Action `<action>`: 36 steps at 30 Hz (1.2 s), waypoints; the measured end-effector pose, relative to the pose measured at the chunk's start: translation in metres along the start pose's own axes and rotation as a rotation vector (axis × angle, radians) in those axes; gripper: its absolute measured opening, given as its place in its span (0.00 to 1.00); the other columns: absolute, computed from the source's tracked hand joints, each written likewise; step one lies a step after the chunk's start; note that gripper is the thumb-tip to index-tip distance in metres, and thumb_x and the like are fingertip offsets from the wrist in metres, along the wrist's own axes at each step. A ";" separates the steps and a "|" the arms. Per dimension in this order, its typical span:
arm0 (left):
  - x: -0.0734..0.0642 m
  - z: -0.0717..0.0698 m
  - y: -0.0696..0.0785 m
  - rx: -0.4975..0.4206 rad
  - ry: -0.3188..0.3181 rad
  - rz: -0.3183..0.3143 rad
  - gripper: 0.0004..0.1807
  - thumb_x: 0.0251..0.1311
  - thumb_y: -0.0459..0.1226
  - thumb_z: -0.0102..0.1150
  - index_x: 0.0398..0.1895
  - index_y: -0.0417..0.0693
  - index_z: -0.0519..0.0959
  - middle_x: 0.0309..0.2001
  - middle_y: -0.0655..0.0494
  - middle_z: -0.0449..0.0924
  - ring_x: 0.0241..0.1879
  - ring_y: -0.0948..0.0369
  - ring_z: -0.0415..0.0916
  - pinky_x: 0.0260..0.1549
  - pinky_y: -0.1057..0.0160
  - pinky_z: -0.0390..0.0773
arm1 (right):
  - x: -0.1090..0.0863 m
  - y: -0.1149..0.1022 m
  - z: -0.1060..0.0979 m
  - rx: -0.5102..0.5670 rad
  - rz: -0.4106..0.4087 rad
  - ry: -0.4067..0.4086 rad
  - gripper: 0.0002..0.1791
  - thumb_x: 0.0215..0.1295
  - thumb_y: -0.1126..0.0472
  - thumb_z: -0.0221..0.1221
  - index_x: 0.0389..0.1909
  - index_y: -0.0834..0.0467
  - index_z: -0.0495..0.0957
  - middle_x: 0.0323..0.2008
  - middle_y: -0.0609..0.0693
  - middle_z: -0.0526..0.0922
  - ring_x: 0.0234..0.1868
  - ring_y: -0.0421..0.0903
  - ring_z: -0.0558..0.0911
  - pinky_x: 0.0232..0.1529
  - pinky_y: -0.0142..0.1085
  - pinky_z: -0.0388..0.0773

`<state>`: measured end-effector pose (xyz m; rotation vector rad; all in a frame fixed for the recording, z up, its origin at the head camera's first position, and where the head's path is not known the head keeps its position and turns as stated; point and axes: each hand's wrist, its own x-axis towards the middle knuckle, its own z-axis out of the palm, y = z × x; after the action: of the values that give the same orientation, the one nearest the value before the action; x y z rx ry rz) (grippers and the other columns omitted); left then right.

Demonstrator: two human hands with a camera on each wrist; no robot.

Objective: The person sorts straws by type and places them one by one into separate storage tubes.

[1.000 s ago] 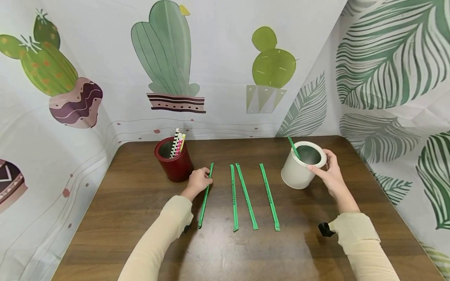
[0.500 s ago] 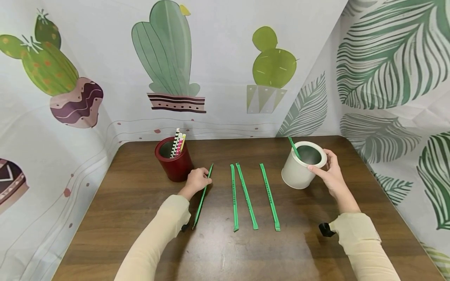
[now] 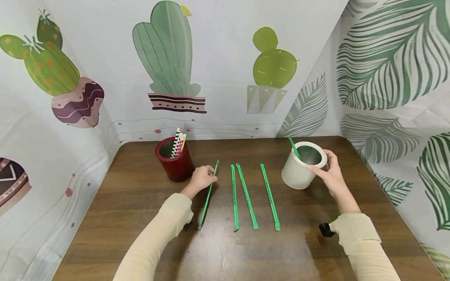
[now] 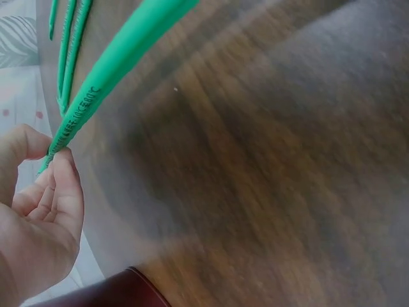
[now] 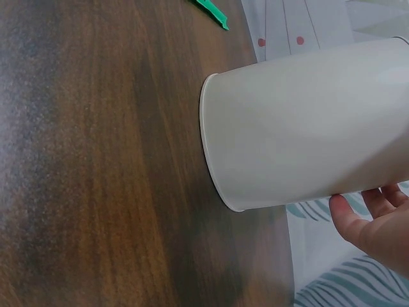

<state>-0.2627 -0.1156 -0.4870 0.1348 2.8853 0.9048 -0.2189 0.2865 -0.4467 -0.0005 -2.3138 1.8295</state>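
Observation:
My left hand (image 3: pixel 202 179) pinches a green-wrapped straw (image 3: pixel 207 207) near its far end, between thumb and fingertips. In the left wrist view, dark print shows along the wrapper of this straw (image 4: pixel 108 73). The straw slants, and its near end hangs close to the tabletop. At the right, my right hand (image 3: pixel 329 175) grips the rim of a white can (image 3: pixel 295 173), thumb in front and fingers round the outer side. Another green straw (image 3: pixel 293 147) leans inside that can. Three more green-wrapped straws, a left one (image 3: pixel 234 203), a middle one (image 3: pixel 247 197) and a right one (image 3: pixel 270 199), lie between my hands.
A dark red can (image 3: pixel 179 168) stands just left of my left hand, holding several patterned straws (image 3: pixel 178 145). Behind the brown wooden table (image 3: pixel 140 218) hangs a cloth (image 3: pixel 225 58) printed with cacti and leaves.
The straw in my left hand swung its near end left, then came back right, and its far end now sits farther right and away. My right hand and the white can stay put.

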 end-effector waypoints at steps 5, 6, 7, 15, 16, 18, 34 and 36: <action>0.001 -0.001 0.005 -0.031 -0.003 0.003 0.12 0.44 0.38 0.60 0.33 0.44 0.77 0.27 0.56 0.80 0.28 0.62 0.74 0.27 0.67 0.71 | 0.000 0.001 -0.001 -0.020 -0.007 0.003 0.36 0.53 0.68 0.58 0.60 0.55 0.50 0.49 0.37 0.61 0.54 0.36 0.59 0.50 0.21 0.54; 0.001 -0.001 0.007 -0.036 -0.001 0.003 0.12 0.44 0.38 0.60 0.33 0.44 0.77 0.27 0.56 0.80 0.28 0.62 0.74 0.27 0.67 0.71 | 0.000 0.001 -0.001 -0.017 -0.009 0.003 0.36 0.53 0.68 0.58 0.60 0.55 0.50 0.49 0.37 0.61 0.54 0.36 0.59 0.49 0.20 0.54; 0.002 -0.001 0.008 -0.042 0.002 0.002 0.12 0.44 0.38 0.60 0.33 0.44 0.78 0.27 0.56 0.80 0.28 0.62 0.74 0.28 0.67 0.71 | 0.000 0.001 -0.001 -0.015 -0.011 0.004 0.36 0.53 0.68 0.58 0.60 0.55 0.50 0.49 0.37 0.61 0.54 0.36 0.59 0.48 0.19 0.54; 0.003 -0.008 0.028 -0.097 0.004 -0.002 0.14 0.45 0.39 0.60 0.36 0.43 0.77 0.28 0.56 0.79 0.29 0.62 0.73 0.30 0.66 0.71 | 0.001 0.001 -0.001 0.007 -0.002 0.002 0.37 0.53 0.69 0.58 0.60 0.55 0.50 0.49 0.37 0.61 0.56 0.37 0.58 0.61 0.34 0.46; 0.002 -0.010 0.031 -0.110 0.002 -0.004 0.14 0.45 0.39 0.59 0.37 0.44 0.77 0.28 0.56 0.79 0.29 0.62 0.73 0.30 0.66 0.71 | 0.001 0.001 -0.001 0.010 -0.003 0.003 0.37 0.53 0.69 0.58 0.60 0.55 0.50 0.49 0.37 0.61 0.55 0.37 0.58 0.62 0.36 0.45; 0.001 -0.012 0.039 -0.148 -0.008 -0.012 0.14 0.45 0.38 0.59 0.37 0.44 0.77 0.29 0.55 0.79 0.28 0.62 0.74 0.29 0.67 0.71 | 0.001 0.001 0.000 0.011 -0.008 0.006 0.36 0.53 0.69 0.58 0.60 0.55 0.50 0.49 0.37 0.61 0.55 0.36 0.59 0.61 0.34 0.46; -0.001 -0.022 0.088 -0.457 -0.058 0.001 0.12 0.45 0.31 0.56 0.37 0.42 0.75 0.30 0.52 0.77 0.24 0.60 0.76 0.24 0.68 0.77 | -0.001 -0.002 0.001 -0.006 -0.020 0.006 0.36 0.53 0.69 0.58 0.60 0.57 0.50 0.49 0.38 0.62 0.53 0.35 0.60 0.49 0.20 0.54; 0.000 -0.025 0.095 -0.497 -0.061 0.001 0.12 0.46 0.31 0.56 0.37 0.42 0.75 0.30 0.52 0.77 0.22 0.61 0.74 0.24 0.67 0.77 | -0.001 -0.002 0.001 -0.003 -0.021 0.008 0.36 0.53 0.69 0.58 0.60 0.56 0.51 0.49 0.38 0.62 0.53 0.36 0.60 0.49 0.21 0.54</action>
<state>-0.2608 -0.0520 -0.4127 0.1147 2.5101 1.5473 -0.2176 0.2848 -0.4453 0.0163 -2.3023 1.8131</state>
